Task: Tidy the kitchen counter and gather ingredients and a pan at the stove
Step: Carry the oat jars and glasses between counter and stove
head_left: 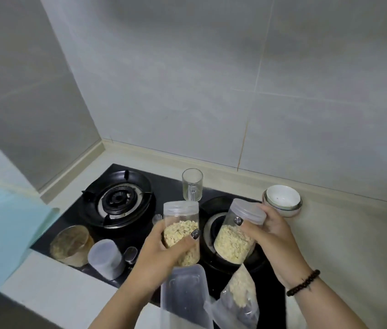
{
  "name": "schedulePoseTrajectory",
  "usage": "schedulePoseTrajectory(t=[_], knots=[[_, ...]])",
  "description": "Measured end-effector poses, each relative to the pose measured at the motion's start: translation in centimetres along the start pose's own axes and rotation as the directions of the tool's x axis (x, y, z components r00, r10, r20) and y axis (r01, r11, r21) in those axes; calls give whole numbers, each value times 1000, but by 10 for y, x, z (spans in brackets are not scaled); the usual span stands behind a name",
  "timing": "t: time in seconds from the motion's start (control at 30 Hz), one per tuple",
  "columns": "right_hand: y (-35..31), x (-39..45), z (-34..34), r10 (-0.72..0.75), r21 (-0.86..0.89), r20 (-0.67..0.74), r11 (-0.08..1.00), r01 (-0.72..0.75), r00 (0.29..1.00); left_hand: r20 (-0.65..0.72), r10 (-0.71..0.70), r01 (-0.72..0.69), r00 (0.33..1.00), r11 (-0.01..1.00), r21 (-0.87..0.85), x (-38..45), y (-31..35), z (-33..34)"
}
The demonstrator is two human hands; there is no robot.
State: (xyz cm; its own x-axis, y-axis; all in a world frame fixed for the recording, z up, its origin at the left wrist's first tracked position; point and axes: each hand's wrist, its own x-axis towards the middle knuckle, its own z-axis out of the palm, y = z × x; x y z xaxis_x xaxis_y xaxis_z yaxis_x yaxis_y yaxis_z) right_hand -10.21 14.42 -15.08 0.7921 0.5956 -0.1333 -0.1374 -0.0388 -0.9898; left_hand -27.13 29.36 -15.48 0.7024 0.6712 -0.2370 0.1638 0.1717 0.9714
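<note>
I am holding two oat jars over the stove (pixel 159 193), one in each hand. My left hand (pixel 164 248) is gripping the left jar (pixel 181 233), fingers curled round its lower half, thumb across the front; the jar is standing nearly upright above the gap between the burners. My right hand (pixel 273 236) is gripping the right jar (pixel 237 236) near its frosted lid, thumb on the front, and this jar is tilting with its top leaning right, over the right burner (pixel 208 224). The two jars are near each other but apart (both roughly half full of pale flakes).

A glass mug (pixel 192 184) is standing behind them at the back of the stove, and stacked bowls (pixel 282 200) are sitting on the tabletop (pixel 354 245) to the right. The left burner (pixel 117 198) is bare. At the stove's front left corner a round lidded tub (pixel 71 245) and a white cup (pixel 105 257) are lying side by side, with a small spoon-like thing (pixel 130 254) just beside the cup. Below my hands a clear box (pixel 185 298) and a bag (pixel 237 298) of flakes are standing at the stove's front edge. A beaded bracelet (pixel 303 282) is circling my right wrist.
</note>
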Motion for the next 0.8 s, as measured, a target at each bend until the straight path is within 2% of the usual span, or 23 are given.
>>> schedulePoseTrajectory(t=[0.1, 0.23, 0.33, 0.5, 0.73, 0.8], knots=[[-3, -7, 34, 71, 61, 114, 995, -78, 991, -57, -21, 16, 998, 997, -81, -12, 1, -25], [-8, -21, 83, 113, 175, 228, 972, -155, 967, -20, -20, 16, 1000, 988, -155, -29, 3, -63], [-11, -33, 126, 177, 230, 320, 938, -257, 931, -67, 1, -16, 998, 976, -216, -46, 3, -97], [-15, -61, 201, 220, 193, 434, 924, -329, 874, -103, 66, -89, 993, 965, -247, -82, 3, -165], [-10, -111, 311, 228, 160, 574, 911, -381, 786, -263, -49, -47, 964, 936, -349, -130, 4, -266], [-8, -127, 341, 224, 153, 613, 907, -391, 758, -313, -54, -80, 948, 913, -401, -148, 3, -290]])
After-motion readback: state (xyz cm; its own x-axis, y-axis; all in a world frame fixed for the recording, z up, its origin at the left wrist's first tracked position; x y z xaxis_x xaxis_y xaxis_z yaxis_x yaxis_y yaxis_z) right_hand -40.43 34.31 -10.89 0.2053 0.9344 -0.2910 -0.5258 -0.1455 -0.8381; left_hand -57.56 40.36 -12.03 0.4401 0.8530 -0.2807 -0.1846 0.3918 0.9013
